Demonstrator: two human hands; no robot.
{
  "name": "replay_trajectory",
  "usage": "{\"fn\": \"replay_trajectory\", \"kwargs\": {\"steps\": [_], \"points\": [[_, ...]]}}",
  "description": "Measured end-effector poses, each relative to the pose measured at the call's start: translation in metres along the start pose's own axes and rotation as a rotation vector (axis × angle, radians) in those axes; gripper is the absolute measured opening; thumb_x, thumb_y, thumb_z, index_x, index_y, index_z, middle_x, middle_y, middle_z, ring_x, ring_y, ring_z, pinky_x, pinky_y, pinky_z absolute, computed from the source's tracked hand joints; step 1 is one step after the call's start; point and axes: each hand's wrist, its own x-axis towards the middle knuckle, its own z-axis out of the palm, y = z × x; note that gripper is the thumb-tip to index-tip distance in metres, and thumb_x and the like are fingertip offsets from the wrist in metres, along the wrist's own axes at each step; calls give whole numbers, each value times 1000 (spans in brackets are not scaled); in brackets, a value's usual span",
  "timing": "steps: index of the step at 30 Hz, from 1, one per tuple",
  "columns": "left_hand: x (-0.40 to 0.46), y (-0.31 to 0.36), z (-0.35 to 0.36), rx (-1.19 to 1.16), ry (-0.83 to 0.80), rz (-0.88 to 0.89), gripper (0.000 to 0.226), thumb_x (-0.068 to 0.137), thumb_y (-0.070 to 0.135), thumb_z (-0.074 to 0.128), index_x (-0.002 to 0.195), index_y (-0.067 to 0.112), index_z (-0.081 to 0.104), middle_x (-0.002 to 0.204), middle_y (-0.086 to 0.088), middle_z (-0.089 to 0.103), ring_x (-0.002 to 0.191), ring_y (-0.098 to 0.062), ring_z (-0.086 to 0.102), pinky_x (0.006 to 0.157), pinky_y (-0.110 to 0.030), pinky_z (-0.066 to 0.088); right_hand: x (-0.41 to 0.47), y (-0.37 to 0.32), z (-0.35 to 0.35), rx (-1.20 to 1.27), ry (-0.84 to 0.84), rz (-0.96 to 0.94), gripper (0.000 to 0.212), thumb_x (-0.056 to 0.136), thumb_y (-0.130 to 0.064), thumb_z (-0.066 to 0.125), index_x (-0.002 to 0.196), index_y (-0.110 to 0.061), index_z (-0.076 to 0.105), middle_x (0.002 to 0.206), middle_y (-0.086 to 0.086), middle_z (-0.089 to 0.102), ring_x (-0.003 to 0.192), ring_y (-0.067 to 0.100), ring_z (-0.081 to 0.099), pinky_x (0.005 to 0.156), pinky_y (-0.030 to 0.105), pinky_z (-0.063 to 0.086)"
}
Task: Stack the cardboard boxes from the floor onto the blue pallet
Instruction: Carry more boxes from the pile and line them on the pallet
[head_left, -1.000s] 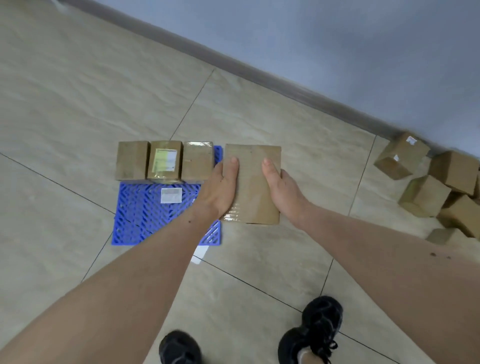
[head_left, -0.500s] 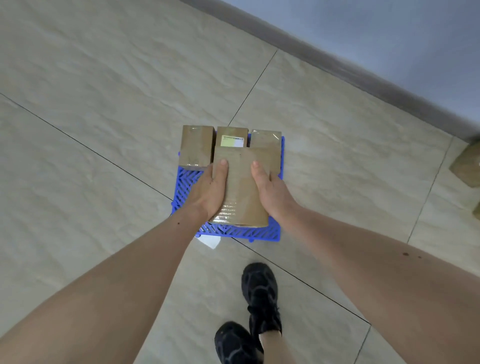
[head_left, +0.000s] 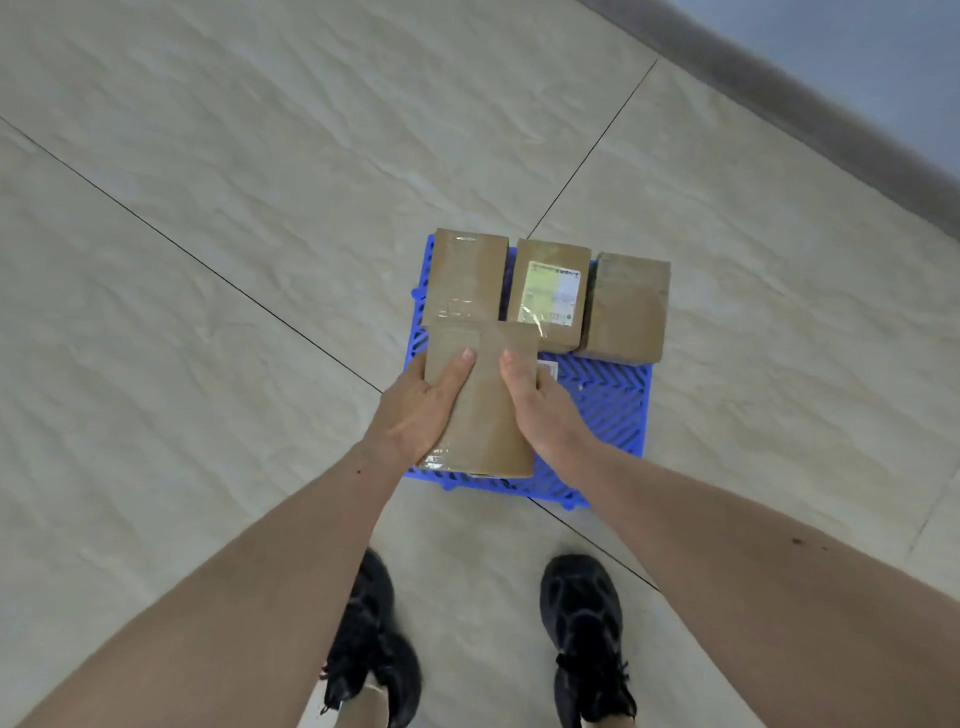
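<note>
Held box: plain brown corrugated cardboard, rectangular, long axis running away from the person; glossy clear tape along its top face, wrinkled at the near end. It sits over the near-left part of the blue pallet; whether its underside touches the grid cannot be told.

Left hand: clasps the box's left side, thumb laid flat on the top face, fingers wrapped round the left edge and hidden beneath. Right hand: clasps the right side, thumb on top, fingers curled down the right face, out of sight. Both hands gripping the same box.

Pallet: moulded blue plastic, open lattice with slanted chevron-like slots, small tabs along the edges, lying flat on the floor.

Far row on the pallet, three boxes side by side:
- left box: brown, taped seam, shiny film on top; its near edge meets the held box's far edge.
- middle box: brown, carries a pale printed label under clear film; narrow gap to the left box.
- right box: brown, matte, touching the middle box, overhanging the pallet's right edge.

Floor: large beige tiles, faint veined marbling, thin dark grout lines. Grey skirting strip at upper right.

Black shoes stand on the tile just short of the pallet.
</note>
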Motion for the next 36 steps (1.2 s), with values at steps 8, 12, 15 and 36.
{"fn": "replay_trajectory", "kwargs": {"steps": [8, 12, 15, 36], "points": [[64, -57, -8, 56, -12, -15, 53, 77, 70, 67, 116, 35, 59, 107, 10, 67, 102, -17, 65, 95, -36, 52, 60, 45, 55, 110, 77, 59, 66, 90, -70, 52, 136, -23, 55, 128, -4, 63, 115, 17, 62, 106, 42, 49], [92, -80, -1, 97, -49, 6, 44, 79, 69, 66, 108, 35, 61, 100, 14, 67, 98, -12, 65, 85, -27, 50, 78, 67, 72, 197, 139, 93, 69, 89, -70, 54, 139, -23, 53, 125, -4, 64, 111, 17, 64, 102, 42, 52], [109, -93, 6, 108, -67, 41, 56, 76, 74, 64, 114, 34, 65, 106, 14, 70, 100, -11, 66, 88, -28, 52, 89, 80, 76, 208, 183, 92, 59, 90, -66, 56, 133, -25, 55, 120, -5, 65, 106, 14, 64, 95, 36, 54], [120, -87, 9, 250, 13, -23, 115, 49, 99, 49, 135, 22, 46, 121, -2, 60, 113, -27, 61, 96, -49, 51, 110, 72, 73, 3, 309, 106, 114, 71, -85, 56, 154, -11, 30, 152, 9, 40, 134, 29, 47, 109, 48, 45]]}}
